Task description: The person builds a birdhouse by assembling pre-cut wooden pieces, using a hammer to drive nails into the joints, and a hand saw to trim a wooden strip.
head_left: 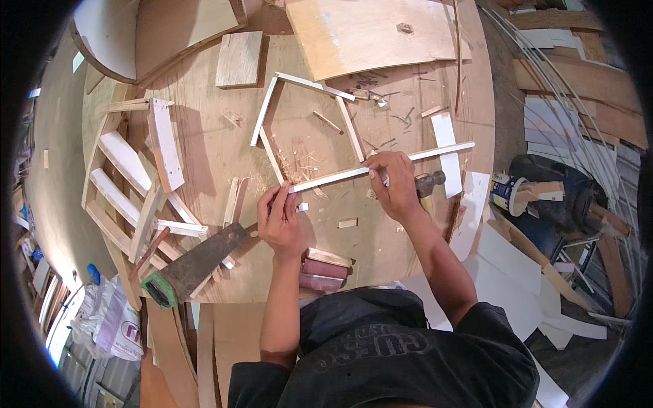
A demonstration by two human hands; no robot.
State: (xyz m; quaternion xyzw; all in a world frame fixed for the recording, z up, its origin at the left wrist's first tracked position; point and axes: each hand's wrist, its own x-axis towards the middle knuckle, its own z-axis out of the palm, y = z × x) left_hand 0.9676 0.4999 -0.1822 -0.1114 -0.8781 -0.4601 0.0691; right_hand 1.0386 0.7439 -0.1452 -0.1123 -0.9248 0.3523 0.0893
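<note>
A long thin wooden strip (449, 147) crosses the lower ends of a small frame of pale strips (350, 126). My left hand (279, 217) is closed, its fingertips pinching the strip near its left end. My right hand (394, 180) holds the strip farther right, thumb and fingers bent around it at the frame's right leg. A hammer head (430, 182) pokes out beside my right hand; whether that hand also grips its handle is hidden. Shavings and scattered nails (408, 119) surround the frame. Below my left hand's wrist, to the right, sits a sanding block (320, 279).
Assembled wooden frames (163, 143) and a handsaw (197, 262) occupy the table's left. A curved panel (367, 41) and a square block (237, 58) lie at the back. A white board (471, 211) is at the right. Off the table are plastic bags (115, 319) and dark equipment (544, 170).
</note>
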